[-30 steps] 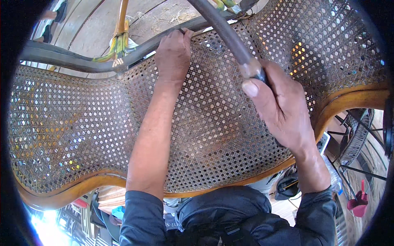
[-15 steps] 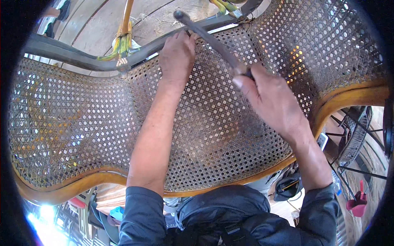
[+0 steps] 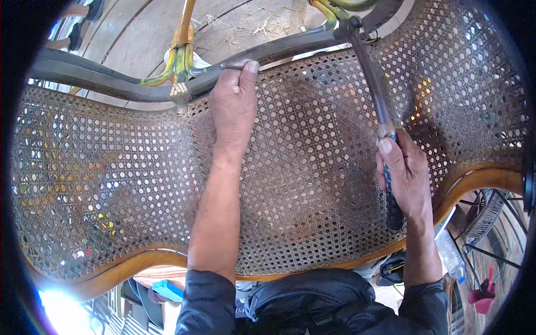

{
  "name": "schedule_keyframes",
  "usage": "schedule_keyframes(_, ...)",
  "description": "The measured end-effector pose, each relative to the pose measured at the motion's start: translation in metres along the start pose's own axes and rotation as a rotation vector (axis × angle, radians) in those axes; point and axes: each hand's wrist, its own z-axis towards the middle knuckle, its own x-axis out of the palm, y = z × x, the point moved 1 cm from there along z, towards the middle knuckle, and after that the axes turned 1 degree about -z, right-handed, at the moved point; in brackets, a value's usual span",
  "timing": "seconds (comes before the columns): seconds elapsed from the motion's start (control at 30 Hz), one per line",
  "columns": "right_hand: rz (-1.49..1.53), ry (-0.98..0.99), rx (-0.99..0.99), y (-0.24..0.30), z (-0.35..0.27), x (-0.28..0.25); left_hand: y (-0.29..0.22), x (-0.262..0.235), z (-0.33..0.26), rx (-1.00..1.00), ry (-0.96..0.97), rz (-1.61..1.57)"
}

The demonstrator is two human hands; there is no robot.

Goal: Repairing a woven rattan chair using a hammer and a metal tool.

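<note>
My left hand [image 3: 232, 114] pinches a thin rod [image 3: 232, 67] while my right hand [image 3: 412, 176], gripping the hammer [image 3: 371, 72], has swung its head rightward, so no blow is landing.

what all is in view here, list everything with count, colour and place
woven cane panel: one, brown, across the middle
wooden edge: one, orange-brown, near side
curved rail: one, dark, far side
leg-like supports: at least two, yellow-green, at the rail
hammer: one, dark, right of centre
thin rod-like tool: one, dark, by the rail
plank floor: one, greyish, beyond the rail
another person's shoes: two, dark, upper left
woven chair: one, grey, far right
pink item: one, pink, lower right
blue item: one, blue, lower left
sleeves: two, dark, lower edge
left hand: one, bare, holding the tool
right hand: one, bare, gripping the hammer
</note>
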Motion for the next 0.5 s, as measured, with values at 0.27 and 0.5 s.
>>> schedule_keyframes(0.27, 0.033, 0.057, 0.024, -0.006, 0.005, 0.014, -0.002, 0.003, 0.004, -0.012, 0.026, -0.029)
schedule_keyframes(0.5, -0.036, 0.059, 0.075, -0.005, 0.004, 0.013, -0.003, 0.013, 0.004, -0.012, 0.019, 0.073)
